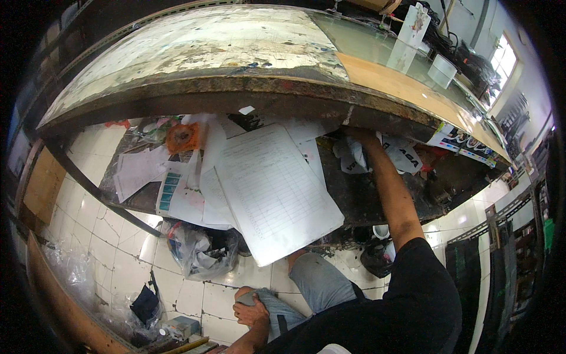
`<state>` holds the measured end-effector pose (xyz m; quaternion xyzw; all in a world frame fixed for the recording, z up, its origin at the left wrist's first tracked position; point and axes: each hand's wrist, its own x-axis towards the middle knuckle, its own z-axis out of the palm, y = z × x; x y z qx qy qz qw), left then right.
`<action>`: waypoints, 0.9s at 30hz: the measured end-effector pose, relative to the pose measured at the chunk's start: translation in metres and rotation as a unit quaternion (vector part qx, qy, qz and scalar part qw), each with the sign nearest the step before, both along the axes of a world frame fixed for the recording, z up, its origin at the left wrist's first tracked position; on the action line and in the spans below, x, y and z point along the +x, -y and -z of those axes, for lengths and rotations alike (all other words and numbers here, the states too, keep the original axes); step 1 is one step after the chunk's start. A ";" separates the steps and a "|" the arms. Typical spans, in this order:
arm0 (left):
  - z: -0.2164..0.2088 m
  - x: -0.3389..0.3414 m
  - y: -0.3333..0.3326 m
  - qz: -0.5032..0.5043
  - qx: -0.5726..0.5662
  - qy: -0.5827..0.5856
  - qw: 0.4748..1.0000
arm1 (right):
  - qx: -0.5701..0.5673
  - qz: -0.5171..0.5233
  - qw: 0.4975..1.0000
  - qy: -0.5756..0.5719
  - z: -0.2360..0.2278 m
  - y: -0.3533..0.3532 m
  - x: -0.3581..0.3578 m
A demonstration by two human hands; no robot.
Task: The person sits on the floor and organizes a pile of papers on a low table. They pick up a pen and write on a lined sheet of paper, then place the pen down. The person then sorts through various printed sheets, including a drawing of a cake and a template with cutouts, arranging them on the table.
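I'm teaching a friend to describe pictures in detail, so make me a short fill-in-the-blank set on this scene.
1. The left hand rests on a bent ____.
2. The right hand reaches in under the top of the ____.
3. The big sheets, the upper one marked with a grid, are made of ____.
4. The short sleeve on the right arm is coloured ____.

Missing words: knee; table; paper; black.
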<state>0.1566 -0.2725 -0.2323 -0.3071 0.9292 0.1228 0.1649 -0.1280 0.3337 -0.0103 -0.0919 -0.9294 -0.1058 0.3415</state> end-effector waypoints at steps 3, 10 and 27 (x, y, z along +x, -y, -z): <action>-0.004 0.008 0.015 -0.050 -0.013 0.012 0.999 | -0.098 -0.067 0.988 0.103 -0.020 0.099 -0.016; -0.008 0.000 0.008 -0.024 0.017 0.008 1.000 | -0.185 -0.055 0.981 0.002 -0.020 0.090 -0.006; 0.003 0.009 0.013 -0.009 -0.003 0.005 1.000 | -0.019 0.024 0.997 0.077 -0.023 0.074 -0.008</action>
